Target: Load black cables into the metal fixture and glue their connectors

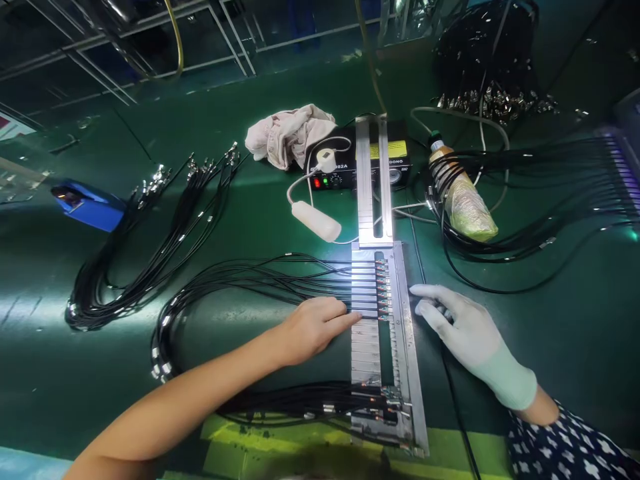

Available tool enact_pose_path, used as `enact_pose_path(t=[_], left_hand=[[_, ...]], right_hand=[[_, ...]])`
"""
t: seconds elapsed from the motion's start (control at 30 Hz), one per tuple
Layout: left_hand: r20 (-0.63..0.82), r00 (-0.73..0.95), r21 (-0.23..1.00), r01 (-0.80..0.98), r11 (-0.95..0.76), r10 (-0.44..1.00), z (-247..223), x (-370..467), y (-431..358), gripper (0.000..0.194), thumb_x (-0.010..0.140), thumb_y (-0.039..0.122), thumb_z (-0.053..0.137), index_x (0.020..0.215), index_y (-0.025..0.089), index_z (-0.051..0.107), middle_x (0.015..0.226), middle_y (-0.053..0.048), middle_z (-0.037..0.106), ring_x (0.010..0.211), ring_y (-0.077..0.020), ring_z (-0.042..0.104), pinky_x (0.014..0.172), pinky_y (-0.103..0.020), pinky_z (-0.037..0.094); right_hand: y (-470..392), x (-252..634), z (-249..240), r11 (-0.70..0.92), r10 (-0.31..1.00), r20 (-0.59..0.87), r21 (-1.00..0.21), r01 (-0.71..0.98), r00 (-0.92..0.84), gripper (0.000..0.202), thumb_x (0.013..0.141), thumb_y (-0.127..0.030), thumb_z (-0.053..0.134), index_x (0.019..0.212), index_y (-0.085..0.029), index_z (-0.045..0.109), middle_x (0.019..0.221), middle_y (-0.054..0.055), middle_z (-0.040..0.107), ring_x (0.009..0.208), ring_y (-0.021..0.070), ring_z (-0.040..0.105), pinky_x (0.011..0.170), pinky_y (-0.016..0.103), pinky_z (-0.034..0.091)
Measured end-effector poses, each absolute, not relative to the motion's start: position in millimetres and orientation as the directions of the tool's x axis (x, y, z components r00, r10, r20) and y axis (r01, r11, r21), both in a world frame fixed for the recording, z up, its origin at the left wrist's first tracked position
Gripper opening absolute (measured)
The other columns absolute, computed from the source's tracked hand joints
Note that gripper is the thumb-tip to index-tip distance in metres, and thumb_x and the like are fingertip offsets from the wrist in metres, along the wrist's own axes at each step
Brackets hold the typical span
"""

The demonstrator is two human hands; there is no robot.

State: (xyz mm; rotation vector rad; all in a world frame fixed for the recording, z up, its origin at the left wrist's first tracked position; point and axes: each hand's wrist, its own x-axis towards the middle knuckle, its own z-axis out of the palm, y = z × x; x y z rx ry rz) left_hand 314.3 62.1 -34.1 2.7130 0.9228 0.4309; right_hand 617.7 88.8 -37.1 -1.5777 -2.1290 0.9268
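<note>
The bare left hand (317, 328) is partly curled, its index finger extended onto the slotted metal fixture (367, 350), at the lowest black cable of the upper row; whether it grips that cable cannot be determined. The gloved right hand (463, 327) is half open, empty, just beside the fixture's right edge. The upper cables (260, 275) lie across the fixture, connector ends (383, 290) aligned along its slot. A second cable bundle (300, 400) crosses the lower end. Beyond the fixture sit a black control unit (345, 167) and a wrapped bottle (463, 193).
</note>
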Motion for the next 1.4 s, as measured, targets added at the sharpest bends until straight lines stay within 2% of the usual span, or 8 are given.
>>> enact_pose_path(t=[0.27,0.53,0.7,0.83,0.97,1.17,1.3,1.4], left_hand=[[0.222,0.716,0.333,0.582,-0.742,0.662,-32,322,60,0.027,0.101,0.016,0.032,0.109,0.013,0.058,0.079,-0.006,0.061,0.069,-0.0158,0.052,0.062,-0.028,0.043],[0.257,0.727,0.313,0.561,-0.766,0.637,-29,324,60,0.025,0.101,0.015,0.035,0.115,0.012,0.055,0.084,-0.007,0.062,0.072,-0.0164,0.054,0.065,-0.028,0.044],[0.234,0.693,0.410,0.566,-0.715,0.682,-34,322,54,0.028,0.101,0.015,0.036,0.122,0.015,0.054,0.092,-0.008,0.062,0.081,-0.0164,0.055,0.071,-0.028,0.044],[0.237,0.597,0.286,0.711,-0.643,0.766,-37,318,35,0.036,0.101,0.016,0.039,0.134,0.022,0.052,0.109,-0.010,0.058,0.100,-0.0215,0.050,0.087,-0.037,0.038],[0.179,0.558,0.210,0.783,-0.586,0.810,-41,318,23,0.041,0.100,0.015,0.039,0.139,0.024,0.049,0.099,-0.007,0.055,0.091,-0.0192,0.046,0.084,-0.036,0.033],[-0.016,0.514,0.383,0.795,-0.470,0.858,-18,322,20,0.038,0.103,0.020,0.035,0.139,0.023,0.044,0.100,-0.005,0.060,0.092,-0.0188,0.051,0.088,-0.039,0.029],[-0.162,0.489,0.643,0.711,-0.285,0.857,12,311,-9,0.032,0.094,0.041,0.059,0.114,0.017,0.052,0.097,-0.003,0.060,0.090,-0.0181,0.053,0.086,-0.034,0.037],[-0.231,0.520,0.647,0.713,-0.270,0.822,18,293,-40,0.037,0.085,0.049,0.069,0.100,0.018,0.055,0.096,-0.005,0.059,0.089,-0.0196,0.053,0.078,-0.030,0.042]], right_hand=[[89,617,-32,0.174,0.934,-0.124,-0.661,0.730,-0.335,0.030,0.095,-0.041,0.043,0.114,-0.031,0.064,0.104,-0.001,0.072,0.089,0.0227,0.068,0.075,0.037,0.054],[90,616,-32,0.201,0.928,-0.101,-0.675,0.710,-0.359,0.029,0.096,-0.037,0.043,0.114,-0.031,0.064,0.107,0.000,0.071,0.092,0.0229,0.068,0.079,0.038,0.053],[89,616,-31,0.215,0.928,-0.080,-0.683,0.698,-0.365,0.029,0.095,-0.037,0.044,0.113,-0.030,0.066,0.103,0.000,0.072,0.088,0.0223,0.068,0.077,0.037,0.053],[92,616,-31,0.198,0.929,-0.096,-0.687,0.699,-0.357,0.030,0.095,-0.039,0.043,0.111,-0.030,0.067,0.103,0.001,0.073,0.088,0.0242,0.069,0.075,0.038,0.054],[94,616,-33,0.182,0.937,-0.090,-0.699,0.692,-0.337,0.031,0.094,-0.041,0.044,0.111,-0.030,0.068,0.104,0.000,0.073,0.089,0.0251,0.069,0.078,0.039,0.053],[92,616,-35,0.178,0.947,-0.062,-0.717,0.674,-0.315,0.032,0.095,-0.041,0.045,0.113,-0.028,0.067,0.101,0.001,0.073,0.086,0.0245,0.068,0.077,0.038,0.052],[91,617,-38,0.202,0.949,-0.028,-0.709,0.675,-0.313,0.031,0.095,-0.041,0.046,0.113,-0.027,0.067,0.104,0.002,0.072,0.089,0.0246,0.067,0.079,0.037,0.050],[91,618,-40,0.231,0.942,-0.012,-0.700,0.676,-0.335,0.032,0.095,-0.042,0.045,0.114,-0.026,0.067,0.104,0.002,0.072,0.090,0.0257,0.068,0.079,0.038,0.050]])
